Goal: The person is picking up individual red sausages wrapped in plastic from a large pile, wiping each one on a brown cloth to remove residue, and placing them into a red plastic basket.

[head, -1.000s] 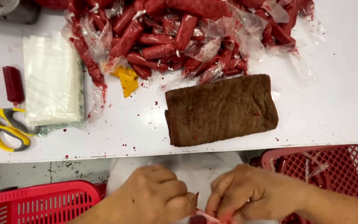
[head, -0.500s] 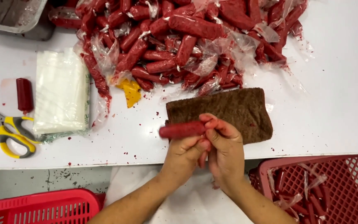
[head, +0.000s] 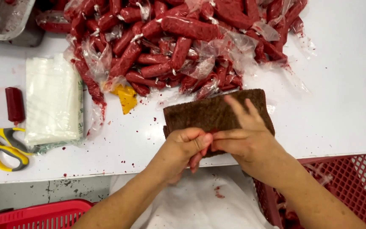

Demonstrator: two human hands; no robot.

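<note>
My left hand (head: pixel 183 148) is closed in a fist at the near edge of a brown cloth (head: pixel 217 111) that lies on the white table (head: pixel 335 114). A red meat stick (head: pixel 211 132) is almost wholly hidden inside the fist, with only a sliver of red showing at the fingertips. My right hand (head: pixel 244 135) meets the left, its thumb and forefinger pinched on that red end and its other fingers spread over the cloth. Behind the cloth lies a big pile of red sticks in clear plastic sleeves (head: pixel 178 42).
A stack of clear bags (head: pixel 54 99), one loose dark red stick (head: pixel 15 104) and yellow-handled scissors (head: pixel 5 144) lie at the left. A yellow scrap (head: pixel 126 97) sits by the pile. A metal tray (head: pixel 1 19) is far left; red baskets stand below left (head: pixel 30 216) and right (head: pixel 344 186).
The hands rose from below the table edge with a red stick and held it over the cloth. Now the stick is mostly hidden in the left fist, lower on the cloth.
</note>
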